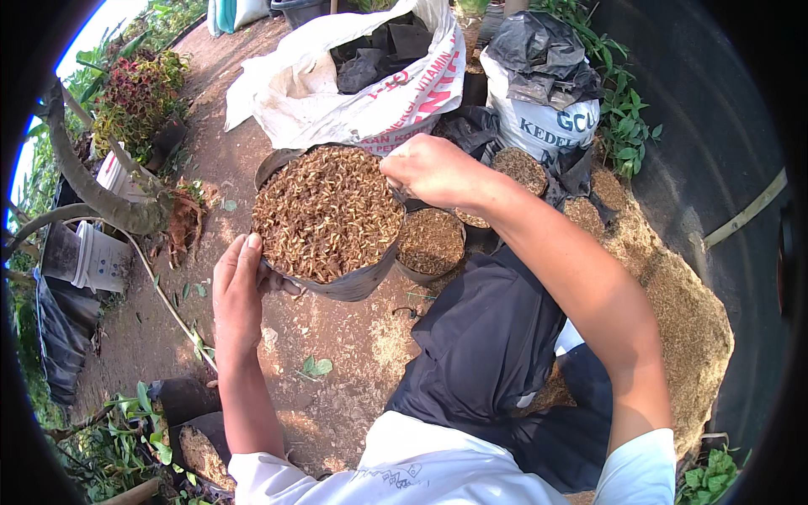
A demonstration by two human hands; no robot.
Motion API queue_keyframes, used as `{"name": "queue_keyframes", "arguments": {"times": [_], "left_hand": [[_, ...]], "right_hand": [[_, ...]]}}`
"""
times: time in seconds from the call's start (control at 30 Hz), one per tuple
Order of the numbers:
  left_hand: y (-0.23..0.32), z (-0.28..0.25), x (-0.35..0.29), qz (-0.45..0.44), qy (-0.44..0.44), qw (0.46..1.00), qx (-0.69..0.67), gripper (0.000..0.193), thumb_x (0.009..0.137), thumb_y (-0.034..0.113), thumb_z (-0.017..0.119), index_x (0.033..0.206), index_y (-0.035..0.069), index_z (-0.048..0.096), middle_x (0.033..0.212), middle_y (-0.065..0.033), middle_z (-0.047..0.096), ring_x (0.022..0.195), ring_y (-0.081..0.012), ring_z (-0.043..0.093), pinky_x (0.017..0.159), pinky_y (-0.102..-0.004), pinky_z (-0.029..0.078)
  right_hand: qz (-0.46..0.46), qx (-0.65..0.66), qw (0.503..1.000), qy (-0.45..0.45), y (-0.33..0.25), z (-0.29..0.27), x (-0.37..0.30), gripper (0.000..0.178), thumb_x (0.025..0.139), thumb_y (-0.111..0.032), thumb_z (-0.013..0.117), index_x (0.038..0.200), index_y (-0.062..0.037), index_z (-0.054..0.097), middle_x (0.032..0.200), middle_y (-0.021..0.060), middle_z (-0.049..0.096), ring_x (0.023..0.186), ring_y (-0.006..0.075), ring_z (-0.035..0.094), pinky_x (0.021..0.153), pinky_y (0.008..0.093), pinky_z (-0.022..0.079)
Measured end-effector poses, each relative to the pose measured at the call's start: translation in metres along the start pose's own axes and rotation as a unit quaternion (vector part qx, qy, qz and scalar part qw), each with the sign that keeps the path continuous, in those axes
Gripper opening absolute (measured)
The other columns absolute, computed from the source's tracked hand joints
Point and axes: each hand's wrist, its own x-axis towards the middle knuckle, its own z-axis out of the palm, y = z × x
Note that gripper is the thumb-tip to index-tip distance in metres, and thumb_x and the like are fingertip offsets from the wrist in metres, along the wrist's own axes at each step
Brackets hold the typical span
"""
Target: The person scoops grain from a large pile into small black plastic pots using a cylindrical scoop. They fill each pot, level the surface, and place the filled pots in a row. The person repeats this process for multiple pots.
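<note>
A black plastic grow bag (358, 288), filled to near its top with dark soil and loose golden husks (326, 210), is held up in front of me between both hands. My left hand (240, 278) grips the bag's near left rim, thumb on top and fingers curled beneath. On the far right edge, my right hand (433, 168) is closed on the rim, its fingers bent and partly hidden. The bag's underside is out of sight. Just right of it stands a smaller filled bag (430, 244), also topped with husks.
More filled bags (519, 170) stand right of my right hand. A white sack (290, 93) of black plastic and another white sack (539, 126) stand behind. A husk heap (682, 320) lies right, beside a black wall (699, 109). White buckets (105, 261) and a branch (126, 206) are left.
</note>
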Motion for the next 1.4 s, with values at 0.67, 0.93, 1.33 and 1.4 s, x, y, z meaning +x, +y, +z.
{"name": "queue_keyframes", "arguments": {"times": [0.67, 0.93, 1.33, 1.4], "left_hand": [[-0.285, 0.006, -0.044, -0.067, 0.189, 0.921, 0.335, 0.037, 0.113, 0.028, 0.049, 0.091, -0.001, 0.058, 0.073, -0.0211, 0.065, 0.069, -0.0407, 0.066, 0.067, -0.0535, 0.047], [-0.283, -0.016, -0.04, -0.109, 0.221, 0.931, 0.271, 0.039, 0.112, 0.03, 0.051, 0.099, -0.005, 0.064, 0.083, -0.0229, 0.067, 0.077, -0.0366, 0.064, 0.073, -0.0496, 0.048], [-0.238, -0.152, 0.101, -0.045, 0.203, 0.88, 0.427, 0.043, 0.11, 0.035, 0.05, 0.108, -0.003, 0.069, 0.102, -0.0286, 0.073, 0.1, -0.0447, 0.071, 0.089, -0.0531, 0.051], [-0.243, -0.152, 0.122, -0.107, 0.118, 0.866, 0.473, 0.044, 0.11, 0.036, 0.05, 0.117, -0.003, 0.07, 0.115, -0.0301, 0.072, 0.11, -0.0461, 0.07, 0.095, -0.0517, 0.052]], "right_hand": [[0.106, -0.261, 0.94, -0.192, 0.12, 0.194, 0.076, 0.033, 0.096, -0.023, 0.06, 0.106, 0.0002, 0.082, 0.113, 0.0241, 0.078, 0.107, 0.0408, 0.076, 0.093, 0.05, 0.06], [0.063, -0.194, 0.966, -0.161, 0.12, 0.198, 0.078, 0.032, 0.094, -0.023, 0.059, 0.097, 0.0008, 0.081, 0.097, 0.0291, 0.075, 0.094, 0.0458, 0.075, 0.086, 0.0533, 0.06], [-0.025, -0.159, 0.987, -0.015, 0.101, 0.249, 0.14, 0.023, 0.093, -0.015, 0.062, 0.091, -0.0012, 0.081, 0.093, 0.0217, 0.079, 0.088, 0.0391, 0.079, 0.079, 0.0487, 0.064], [0.016, -0.173, 0.984, -0.046, 0.107, 0.252, 0.143, 0.024, 0.095, -0.014, 0.063, 0.099, -0.0009, 0.082, 0.102, 0.0229, 0.079, 0.098, 0.0391, 0.078, 0.084, 0.0496, 0.064]]}}
